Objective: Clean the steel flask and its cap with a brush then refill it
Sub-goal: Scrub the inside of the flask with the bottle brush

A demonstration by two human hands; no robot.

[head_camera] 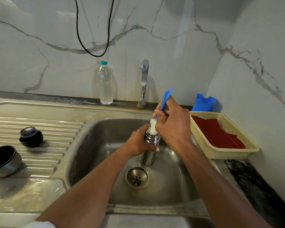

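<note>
Left hand grips flask (over sink); right hand grips brush.

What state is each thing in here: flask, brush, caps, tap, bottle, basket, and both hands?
Steel flask: uncapped, upright over the sink.
Brush: white head in the flask mouth.
Left hand: grips the flask.
Right hand: grips the brush handle.
Dark cap: off, on the drainboard.
Steel cup lid: off, on the drainboard.
Tap: no water running.
Plastic bottle: capped, upright.
Basket: holds red cloth.
</note>
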